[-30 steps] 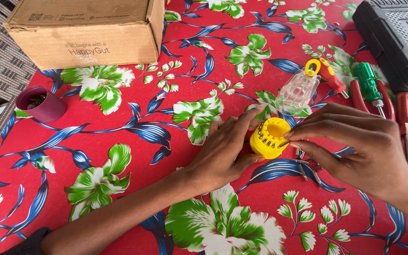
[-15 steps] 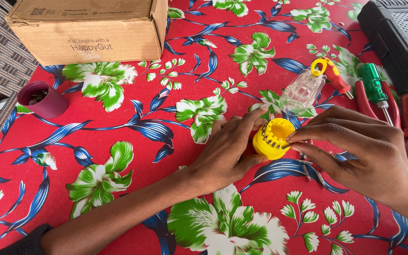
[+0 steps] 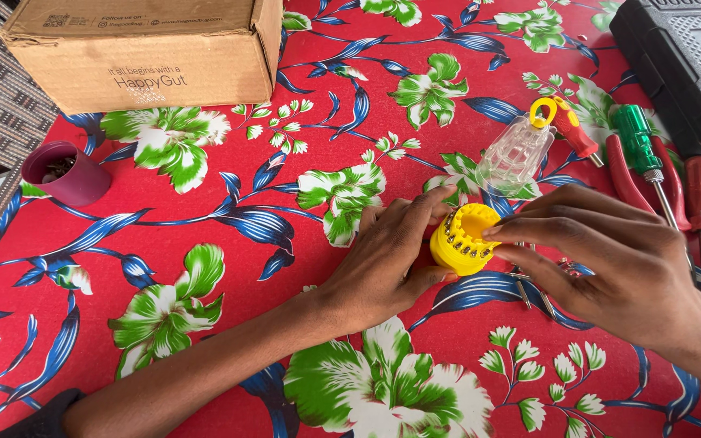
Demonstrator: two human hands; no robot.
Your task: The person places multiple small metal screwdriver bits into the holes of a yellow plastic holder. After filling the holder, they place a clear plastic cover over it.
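Since a second ago the hands have barely shifted, only the view has drifted a little, and the red flowered tablecloth [image 3: 204,243] with the cardboard box [image 3: 144,53] at the far left looks the same. The left hand [image 3: 383,264] cups the yellow bit holder [image 3: 462,238] from the left, steadying it on the cloth, while the right hand [image 3: 610,255] pinches at its rim with thumb and forefinger (perhaps around a bit, I cannot tell). Just beyond lie a clear plastic cap [image 3: 517,154], screwdrivers [image 3: 638,150] and red-handled pliers [image 3: 695,191] at the right, a black case [image 3: 683,69] far right, a maroon cup [image 3: 66,174] far left; loose metal bits [image 3: 533,288] crowd the near side.
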